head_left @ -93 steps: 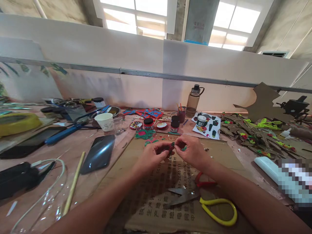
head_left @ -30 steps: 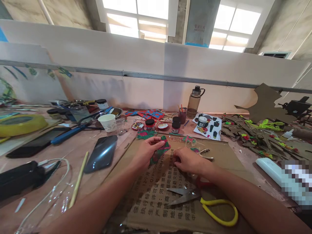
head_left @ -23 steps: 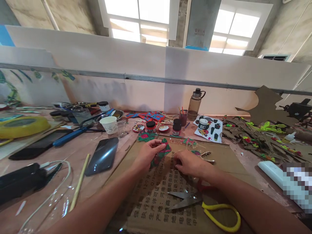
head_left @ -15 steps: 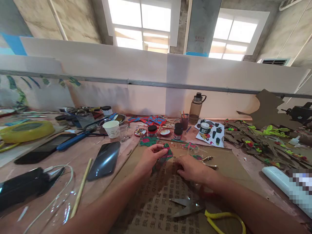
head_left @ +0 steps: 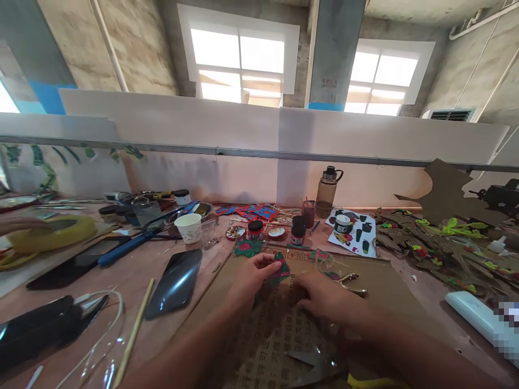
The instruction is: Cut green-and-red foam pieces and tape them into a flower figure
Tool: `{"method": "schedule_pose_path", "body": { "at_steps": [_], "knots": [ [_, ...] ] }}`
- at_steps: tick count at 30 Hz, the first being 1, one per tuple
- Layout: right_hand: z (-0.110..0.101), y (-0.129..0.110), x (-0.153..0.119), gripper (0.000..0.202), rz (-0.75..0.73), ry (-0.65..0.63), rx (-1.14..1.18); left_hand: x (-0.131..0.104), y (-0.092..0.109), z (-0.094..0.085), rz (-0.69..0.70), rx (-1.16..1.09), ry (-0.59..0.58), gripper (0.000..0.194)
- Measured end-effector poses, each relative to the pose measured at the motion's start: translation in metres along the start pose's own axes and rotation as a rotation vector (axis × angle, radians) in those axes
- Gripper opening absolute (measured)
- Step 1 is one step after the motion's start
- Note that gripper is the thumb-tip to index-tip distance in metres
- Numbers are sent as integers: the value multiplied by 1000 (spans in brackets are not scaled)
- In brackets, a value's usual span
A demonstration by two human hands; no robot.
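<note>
Between thumb and fingers, my left hand (head_left: 255, 275) pinches a small green and pink painted piece (head_left: 281, 268) above the cardboard sheet (head_left: 227, 313). My right hand (head_left: 316, 294) is just to the right, its fingers curled together; anything between them is too small to make out. Silver pliers (head_left: 352, 284) lie behind and right of my right hand. Nearer me are scissors (head_left: 312, 364) with yellow on the handle. Other green and pink pieces (head_left: 248, 247) rest at the cardboard's back edge.
Paint jars (head_left: 298, 231), a paper cup (head_left: 188, 229) and a bottle (head_left: 326, 193) stand behind. A phone (head_left: 174, 283) and a wooden stick (head_left: 134, 332) lie left. Another person's hand (head_left: 22, 225) is at a yellow tape roll (head_left: 52, 234). Brown cardboard pieces (head_left: 405, 243) lie right.
The view has tilted up, so things appear lower. Another person's hand has appeared at the yellow roll. My left hand still holds the painted piece.
</note>
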State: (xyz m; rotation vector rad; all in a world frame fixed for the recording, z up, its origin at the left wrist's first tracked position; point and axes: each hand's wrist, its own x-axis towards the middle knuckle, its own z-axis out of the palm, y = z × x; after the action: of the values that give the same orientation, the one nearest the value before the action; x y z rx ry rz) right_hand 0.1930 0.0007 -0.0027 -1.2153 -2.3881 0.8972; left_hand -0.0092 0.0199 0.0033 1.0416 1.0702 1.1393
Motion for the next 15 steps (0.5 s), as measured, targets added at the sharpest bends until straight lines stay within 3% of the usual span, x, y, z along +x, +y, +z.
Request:
{"method": "schedule_pose_path", "body": {
  "at_steps": [11, 15],
  "knots": [
    [-17, -18, -3, 30, -13, 59, -6, -7, 7, 3, -6, -13, 20, 36],
    [-26, -26, -11, 12, 32, 101, -72, -6, 5, 3, -10, -18, 53, 41]
  ]
}}
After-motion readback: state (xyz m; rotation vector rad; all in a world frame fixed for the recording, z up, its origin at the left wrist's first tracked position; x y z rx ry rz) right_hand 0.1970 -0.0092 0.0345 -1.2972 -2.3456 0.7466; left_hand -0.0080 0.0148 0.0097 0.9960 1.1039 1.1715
